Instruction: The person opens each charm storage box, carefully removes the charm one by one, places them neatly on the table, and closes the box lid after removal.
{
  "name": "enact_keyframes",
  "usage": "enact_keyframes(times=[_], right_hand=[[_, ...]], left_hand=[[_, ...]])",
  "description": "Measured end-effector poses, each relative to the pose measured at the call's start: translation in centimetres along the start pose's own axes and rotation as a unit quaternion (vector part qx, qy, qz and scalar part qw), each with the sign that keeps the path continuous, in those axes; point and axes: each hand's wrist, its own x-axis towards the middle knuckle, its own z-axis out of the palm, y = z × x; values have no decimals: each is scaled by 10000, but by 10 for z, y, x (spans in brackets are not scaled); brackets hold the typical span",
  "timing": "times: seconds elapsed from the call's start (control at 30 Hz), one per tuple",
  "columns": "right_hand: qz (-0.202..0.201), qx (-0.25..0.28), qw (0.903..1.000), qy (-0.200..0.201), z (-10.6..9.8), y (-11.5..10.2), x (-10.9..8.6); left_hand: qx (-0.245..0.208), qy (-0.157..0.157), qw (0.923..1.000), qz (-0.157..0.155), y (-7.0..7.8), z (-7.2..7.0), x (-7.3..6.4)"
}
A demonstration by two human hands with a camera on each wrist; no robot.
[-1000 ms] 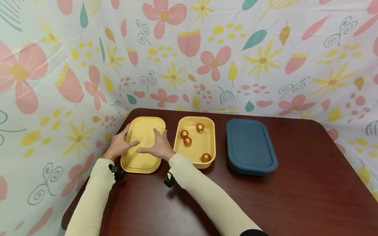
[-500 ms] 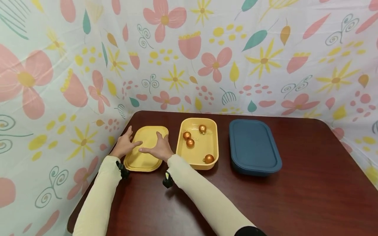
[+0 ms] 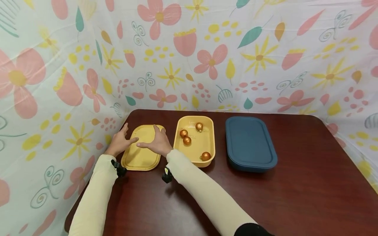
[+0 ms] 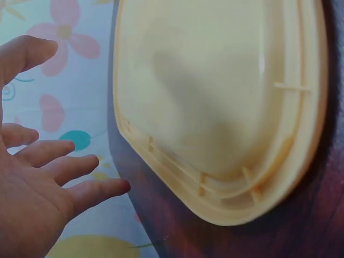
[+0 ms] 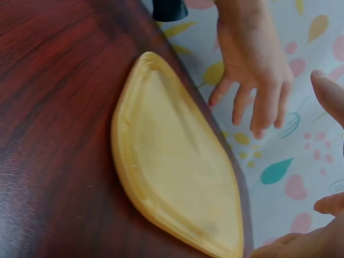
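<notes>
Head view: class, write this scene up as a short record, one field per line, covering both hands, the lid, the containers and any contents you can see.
Left hand: fingers spread, holding nothing, by the left edge of the yellow lid
Right hand: fingers spread, holding nothing, over the lid's right side
Lid position: on the table, left of the yellow container
Yellow container state: uncovered
Yellow container contents: four copper-coloured balls
Blue container: covered, contents hidden

Dark red-brown table (image 3: pixel 310 164): yellow lid (image 3: pixel 143 156), open yellow container (image 3: pixel 202 141), lidded blue container (image 3: pixel 250 142).
</notes>
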Motion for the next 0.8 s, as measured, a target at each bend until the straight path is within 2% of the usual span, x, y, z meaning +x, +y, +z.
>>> enact_keyframes(times=[0.27, 0.37, 0.47, 0.63, 0.8], right_hand=[[-299, 80, 9994, -171, -27, -14, -8], [-399, -67, 9983, -425, -42, -15, -10], [-599, -317, 9940, -853, -60, -13, -13], [-1236, -1021, 9743, -1585, -91, -5, -19], [-1954, -1445, 9532, -1800, -119, 5, -29]], left_hand=[[-34, 64, 9994, 345, 19, -1, -3], [-154, 54, 9987, 488, 30, 1, -4], [-308, 27, 9975, 635, 43, 4, -6], [-654, -34, 9934, 939, 62, 13, -9], [-945, -105, 9861, 1362, 78, 26, -12]])
